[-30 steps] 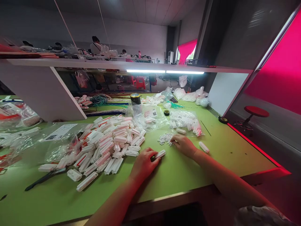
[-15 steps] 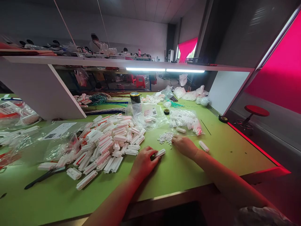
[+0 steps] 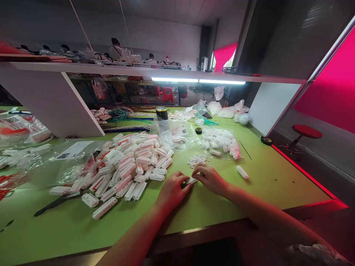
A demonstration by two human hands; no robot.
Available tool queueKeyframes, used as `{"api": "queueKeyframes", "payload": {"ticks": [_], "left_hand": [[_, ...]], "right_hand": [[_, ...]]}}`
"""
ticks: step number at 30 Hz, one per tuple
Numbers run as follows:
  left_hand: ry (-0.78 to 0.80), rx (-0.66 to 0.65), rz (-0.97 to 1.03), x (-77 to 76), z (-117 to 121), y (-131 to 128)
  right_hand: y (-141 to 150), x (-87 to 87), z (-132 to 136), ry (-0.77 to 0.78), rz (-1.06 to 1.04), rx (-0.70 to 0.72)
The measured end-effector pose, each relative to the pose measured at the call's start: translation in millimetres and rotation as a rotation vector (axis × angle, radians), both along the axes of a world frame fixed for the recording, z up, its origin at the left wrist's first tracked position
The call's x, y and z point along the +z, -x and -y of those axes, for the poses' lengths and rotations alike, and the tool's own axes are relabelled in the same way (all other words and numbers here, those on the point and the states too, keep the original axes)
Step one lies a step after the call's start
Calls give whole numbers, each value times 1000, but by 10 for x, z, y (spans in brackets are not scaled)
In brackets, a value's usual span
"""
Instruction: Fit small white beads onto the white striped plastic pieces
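Observation:
My left hand (image 3: 172, 190) rests on the green table (image 3: 263, 177) with its fingers curled round a small white connector block (image 3: 190, 180). My right hand (image 3: 210, 178) meets it from the right, fingertips pinched together at the block's far end; what they pinch is too small to make out. Just beyond both hands lies a small heap of tiny white pieces (image 3: 196, 160). A big pile of white connector blocks (image 3: 130, 166), some with red marks, spreads to the left of my left hand.
Clear plastic bags of parts (image 3: 222, 142) lie behind the heap, and more bags (image 3: 24, 147) at the left. One loose white block (image 3: 242, 172) lies right of my right hand. A black tool (image 3: 52, 205) lies front left. A white shelf (image 3: 155, 72) spans the bench. People work beyond it.
My right hand has drawn back from the heap of tiny white pieces to the block in my left hand. The left hand has barely moved.

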State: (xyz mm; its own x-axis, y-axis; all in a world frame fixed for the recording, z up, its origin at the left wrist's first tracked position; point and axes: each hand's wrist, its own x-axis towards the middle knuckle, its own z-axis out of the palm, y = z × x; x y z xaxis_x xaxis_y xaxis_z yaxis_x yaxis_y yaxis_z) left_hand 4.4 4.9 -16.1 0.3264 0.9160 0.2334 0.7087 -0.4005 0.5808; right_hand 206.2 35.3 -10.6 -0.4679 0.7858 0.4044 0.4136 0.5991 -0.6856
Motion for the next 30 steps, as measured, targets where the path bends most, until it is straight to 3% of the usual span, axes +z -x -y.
{"api": "queueKeyframes", "payload": {"ticks": [12, 17, 21, 23, 25, 27, 30], "left_hand": [[7, 0, 18, -5, -6, 11], [9, 1, 39, -18, -10, 14], [10, 1, 43, -19, -9, 19], [10, 9, 50, -17, -8, 21], [9, 14, 58, -17, -8, 22], [7, 13, 65, -20, -9, 21], [3, 11, 69, -28, -15, 20]], "right_hand": [[20, -37, 48, -141, 322, -70], [44, 33, 192, -327, 547, -14], [20, 64, 202, -327, 548, 11], [-68, 59, 95, -268, 443, -40], [-203, 52, -71, -211, 377, -182], [-343, 48, -249, -169, 420, -359], [-471, 49, -437, -77, 573, -440]]}}
